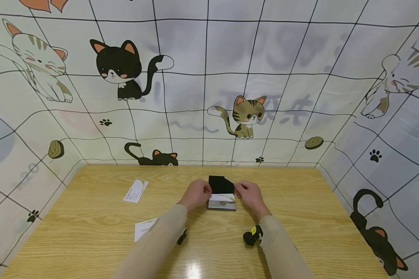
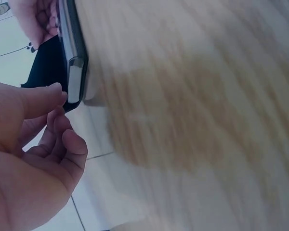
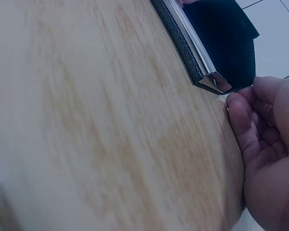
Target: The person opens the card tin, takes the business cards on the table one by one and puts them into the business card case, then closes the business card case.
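Note:
A business card case (image 1: 222, 205) with a metal inside lies on the table, its black flap (image 1: 220, 184) raised away from me. White cards (image 1: 223, 198) sit inside it. At the case's left side, my left hand (image 1: 197, 193) pinches the edge near the flap between thumb and forefinger. My right hand (image 1: 249, 195) pinches the flap's right edge. The right wrist view shows the case's shiny metal rim (image 3: 202, 55) and dark textured cover (image 3: 176, 36). From the left wrist, the case's end (image 2: 75, 82) appears just beyond my left fingertips.
A small fan of white cards (image 1: 136, 191) lies at the left on the wooden table (image 1: 300, 224). Nearer me, more printed cards (image 1: 143, 228) lie partly hidden by my left sleeve. A cat-patterned cloth wall (image 1: 181, 89) stands behind the table and at both sides.

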Motion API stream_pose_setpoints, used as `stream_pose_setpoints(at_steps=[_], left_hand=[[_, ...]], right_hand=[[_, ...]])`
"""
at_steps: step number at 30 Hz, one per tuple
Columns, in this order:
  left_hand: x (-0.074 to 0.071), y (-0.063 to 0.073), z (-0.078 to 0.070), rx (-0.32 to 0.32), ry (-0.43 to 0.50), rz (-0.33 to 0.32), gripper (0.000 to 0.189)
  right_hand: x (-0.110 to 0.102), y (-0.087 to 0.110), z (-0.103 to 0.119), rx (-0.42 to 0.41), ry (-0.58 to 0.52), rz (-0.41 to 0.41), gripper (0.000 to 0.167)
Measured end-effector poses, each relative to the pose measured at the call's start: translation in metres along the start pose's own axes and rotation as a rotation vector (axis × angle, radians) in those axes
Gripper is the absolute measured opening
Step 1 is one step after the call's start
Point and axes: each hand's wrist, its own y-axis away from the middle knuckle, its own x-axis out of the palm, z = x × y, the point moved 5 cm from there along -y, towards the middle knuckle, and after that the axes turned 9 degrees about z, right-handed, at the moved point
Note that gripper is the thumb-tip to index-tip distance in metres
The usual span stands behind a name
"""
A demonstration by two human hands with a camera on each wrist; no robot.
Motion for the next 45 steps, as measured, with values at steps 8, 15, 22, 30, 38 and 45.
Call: stream_pose_setpoints(at_steps=[8,15,22,30,38,45], left_hand=[[-0.018,0.019,0.007,0.018,-0.020,0.008,0.003],[-0.039,0.044,0.021,0.002,-0.035,0.001,0.006],[-0.057,0.075,0.040,-0.004,-0.063,0.011,0.008],[-0.072,0.110,0.063,-0.009,-0.141,0.018,0.016],[-0.080,0.138,0.084,-0.029,-0.184,0.006,0.022],[-0.088,0.152,0.093,-0.049,-0.192,0.022,0.035]], right_hand=[[0.000,0.000,0.000,0.013,-0.007,-0.004,0.028],[0.000,0.000,-0.001,0.019,-0.009,-0.004,0.028],[0.000,0.000,0.000,0.009,-0.011,0.000,0.029],[0.000,0.001,0.001,0.011,-0.015,0.003,0.029],[0.001,0.001,0.000,0.024,-0.020,0.002,0.028],[0.001,0.001,0.000,0.030,-0.014,-0.002,0.028]])
